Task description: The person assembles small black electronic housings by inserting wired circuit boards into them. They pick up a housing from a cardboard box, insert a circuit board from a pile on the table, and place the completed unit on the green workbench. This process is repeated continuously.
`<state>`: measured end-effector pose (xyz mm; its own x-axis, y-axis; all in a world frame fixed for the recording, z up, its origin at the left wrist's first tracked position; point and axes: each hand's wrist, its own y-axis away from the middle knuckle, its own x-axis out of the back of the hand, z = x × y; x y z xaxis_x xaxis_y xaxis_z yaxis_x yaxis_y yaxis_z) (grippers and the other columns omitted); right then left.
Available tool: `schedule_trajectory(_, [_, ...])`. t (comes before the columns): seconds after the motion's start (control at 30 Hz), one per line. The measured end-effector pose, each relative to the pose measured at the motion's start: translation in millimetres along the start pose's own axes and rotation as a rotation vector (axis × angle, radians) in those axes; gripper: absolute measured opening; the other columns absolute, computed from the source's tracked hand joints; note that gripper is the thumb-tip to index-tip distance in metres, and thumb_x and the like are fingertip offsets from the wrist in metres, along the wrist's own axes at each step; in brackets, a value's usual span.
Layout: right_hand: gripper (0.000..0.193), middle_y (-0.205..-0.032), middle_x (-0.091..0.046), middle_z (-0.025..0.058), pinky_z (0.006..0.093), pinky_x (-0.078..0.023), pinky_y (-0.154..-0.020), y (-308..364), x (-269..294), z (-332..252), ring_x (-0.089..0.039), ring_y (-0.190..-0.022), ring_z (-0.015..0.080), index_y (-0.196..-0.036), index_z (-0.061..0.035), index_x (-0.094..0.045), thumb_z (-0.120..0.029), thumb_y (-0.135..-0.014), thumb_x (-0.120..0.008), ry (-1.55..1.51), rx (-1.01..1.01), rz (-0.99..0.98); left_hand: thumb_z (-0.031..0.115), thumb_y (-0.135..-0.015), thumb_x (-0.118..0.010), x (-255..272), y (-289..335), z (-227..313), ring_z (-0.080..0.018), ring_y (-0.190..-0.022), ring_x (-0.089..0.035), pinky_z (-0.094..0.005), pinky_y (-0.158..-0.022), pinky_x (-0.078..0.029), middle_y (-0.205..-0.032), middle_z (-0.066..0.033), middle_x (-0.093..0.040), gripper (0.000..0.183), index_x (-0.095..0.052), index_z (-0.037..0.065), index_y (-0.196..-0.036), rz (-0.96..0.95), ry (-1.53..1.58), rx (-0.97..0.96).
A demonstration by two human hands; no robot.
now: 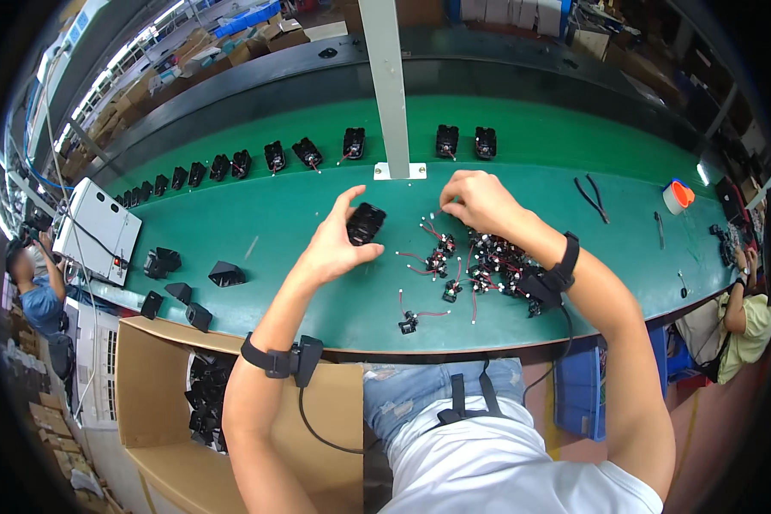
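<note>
My left hand [337, 240] holds a black plastic housing [366, 224] above the green tabletop, thumb on one side and fingers on the other. My right hand [481, 202] is bent over the far edge of a pile of small black parts with red and black wires [501, 261]. Its thumb and fingertips are pinched together; whatever may be between them is too small to make out. Left of the pile, a few wired parts [439, 260] lie loose, and a single wired part [409, 323] lies nearer the table's front edge.
Black housings [274, 156] line the back of the green table [334, 313], behind a metal post [390, 94]. More housings [227, 274] lie at left by a white box-shaped machine [90, 230]. Pliers [591, 199] and an orange-and-white roll [678, 197] lie right. A cardboard box [150, 377] stands below.
</note>
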<state>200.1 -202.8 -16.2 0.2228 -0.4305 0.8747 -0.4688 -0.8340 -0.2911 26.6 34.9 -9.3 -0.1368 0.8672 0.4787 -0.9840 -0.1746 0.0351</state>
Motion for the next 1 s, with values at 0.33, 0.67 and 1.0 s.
schedule_trajectory(0.33, [0.015,-0.09,-0.072,0.0118,0.0318,-0.058,-0.071,31.0,51.4,-89.5,-0.072,-0.079,0.0229,-0.095,0.0008,-0.07,0.0,-0.082,-0.075,-0.445,0.221,0.388,-0.001,-0.073,-0.076,-45.5,34.0,59.0,-0.0128,-0.09,-0.065,-0.0289,-0.08,-0.056,-0.118,-0.011,-0.059,0.072,-0.043,-0.002,-0.137,-0.081,0.358,-0.189])
schedule_trajectory(0.67, [0.017,-0.09,-0.071,0.0098,0.033,-0.058,-0.069,44.1,46.1,-110.3,-0.071,-0.079,0.0249,-0.094,-0.002,-0.07,0.003,-0.078,-0.075,-0.527,0.341,0.287,0.001,-0.073,-0.075,-66.1,50.5,60.7,-0.0272,-0.117,-0.061,-0.0373,-0.098,-0.051,-0.126,-0.0184,-0.056,0.083,-0.035,0.0,-0.146,-0.002,0.269,-0.415])
schedule_trajectory(1.0, [0.025,-0.091,-0.068,0.0103,0.0321,-0.058,-0.066,33.9,61.6,-112.4,-0.069,-0.077,0.0232,-0.096,-0.0031,-0.072,0.008,-0.074,-0.076,-0.469,0.414,0.358,0.005,-0.075,-0.079,-53.0,53.9,69.5,-0.0235,-0.112,-0.062,-0.035,-0.097,-0.05,-0.123,-0.0152,-0.058,0.088,-0.032,0.001,-0.149,-0.002,0.295,-0.384])
